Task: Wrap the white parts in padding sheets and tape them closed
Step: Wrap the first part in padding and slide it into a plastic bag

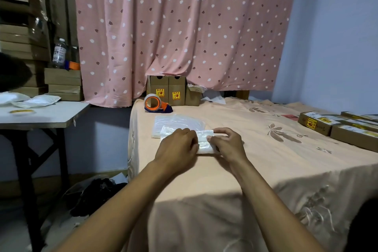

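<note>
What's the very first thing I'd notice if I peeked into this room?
Probably the big pink curtain with white dots, hanging across the back. Next, in the middle, the left hand and the right hand hold a white padded bundle on the peach bedspread. Behind them, an orange tape dispenser sits near the bed's far edge.

The left hand (pixel 177 145) covers the left half of the padding bundle (pixel 204 141), its curled fingertips out of sight, and the right hand (pixel 229 145) hides the other end. Whether a white part lies inside cannot be told. The yellow labels (pixel 176 94) on the upright boxes are too small to read. The flat boxes (pixel 315 124) run off the right edge, and a dark shape (pixel 12 73) at the left edge is only a blur.
</note>
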